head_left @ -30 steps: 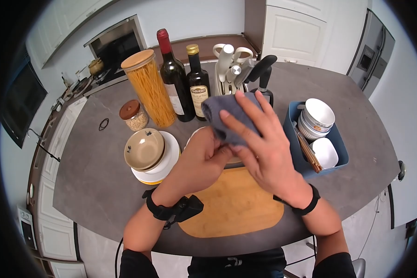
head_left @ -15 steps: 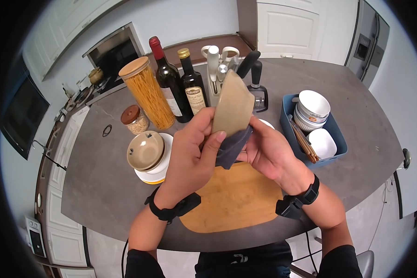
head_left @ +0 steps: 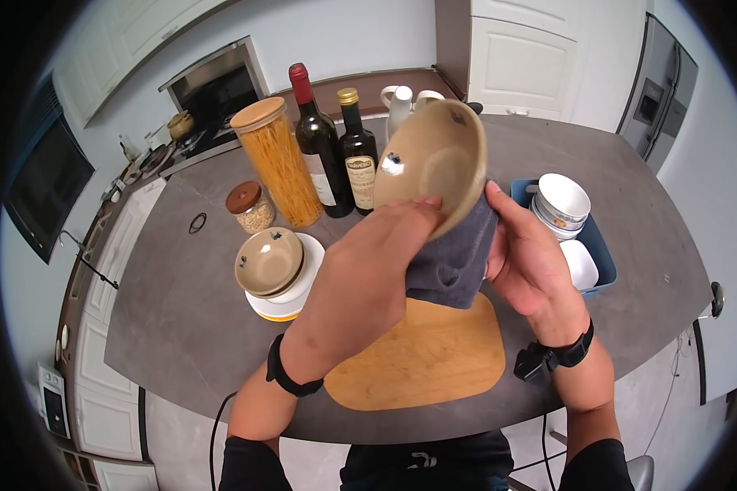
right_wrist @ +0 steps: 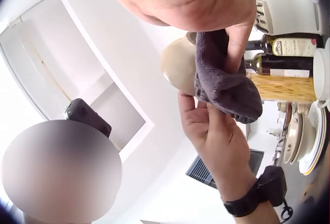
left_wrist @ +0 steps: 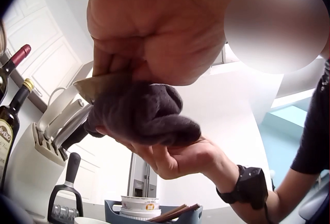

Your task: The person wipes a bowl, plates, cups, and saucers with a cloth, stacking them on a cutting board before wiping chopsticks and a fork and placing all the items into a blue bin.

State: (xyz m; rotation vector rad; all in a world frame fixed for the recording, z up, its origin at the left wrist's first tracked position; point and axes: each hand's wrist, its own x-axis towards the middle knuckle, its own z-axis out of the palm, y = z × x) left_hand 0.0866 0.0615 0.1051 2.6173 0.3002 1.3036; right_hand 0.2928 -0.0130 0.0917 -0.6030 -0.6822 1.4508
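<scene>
The left hand (head_left: 356, 282) had its fingers clamped over the near rim of a beige bowl (head_left: 434, 159), their tips lying on its inner face. The right hand (head_left: 536, 262) had its thumb by the bowl's right edge and its fingers seemingly closed on a grey cloth (head_left: 458, 270), though the folds hid most of them, so their exact curl was hard to tell.

The step looked like wiping. Doing it well would mean keeping the left pinch firm, pressing the cloth flat to the outer wall, and turning the bowl bit by bit so that the left fingers did not cover one patch throughout.

The bowl was tilted in the air, most of it beyond the left fingertips, its rim running up beside the right thumb; the cloth hung between the two hands, against the bowl's outer side. Below the fingers lay a wooden board (head_left: 418, 360) on the tabletop (head_left: 639, 204). Left of the left fingers, more bowls (head_left: 269, 260) stood nested on a white plate (head_left: 318, 254); to the right of the right fingers was a blue bin (head_left: 606, 258) of crockery. Farther off, beyond the left fingers, stood two bottles (head_left: 323, 164) and a pasta jar (head_left: 282, 176).
</scene>
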